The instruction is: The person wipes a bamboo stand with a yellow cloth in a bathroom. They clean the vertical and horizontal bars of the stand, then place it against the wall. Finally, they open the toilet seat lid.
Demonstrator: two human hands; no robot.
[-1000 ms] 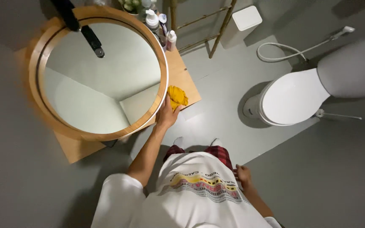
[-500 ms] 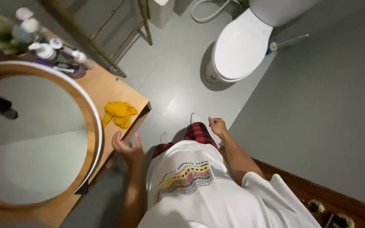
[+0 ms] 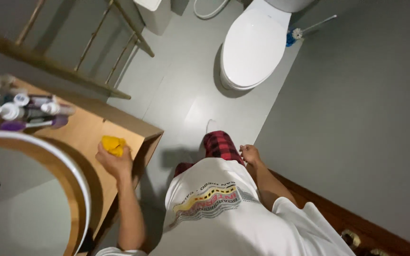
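One yellow cloth (image 3: 112, 144) is gripped by the left hand (image 3: 115, 162), the fingers curled over its near edge, and it is pressed onto the wooden counter (image 3: 86, 137) close to the counter's outer corner. The right hand (image 3: 250, 154) is held empty at the person's side, fingers loosely bent, touching nothing but resting just beside the red checked trouser leg (image 3: 220, 146).

Beyond the left hand, at the far end of the counter, a cluster of small bottles (image 3: 24, 111) is seen; about five can be counted, though the blur leaves the number uncertain. One round basin (image 3: 79, 189) with a white rim is set just to the outer side of the left hand.

Well ahead of the right hand, one white toilet (image 3: 252, 47) with its lid shut is stood on the grey floor (image 3: 186, 99), and one toilet brush (image 3: 294, 34) is placed just beside it. One wooden rack (image 3: 96, 47) is stood ahead of the left hand.
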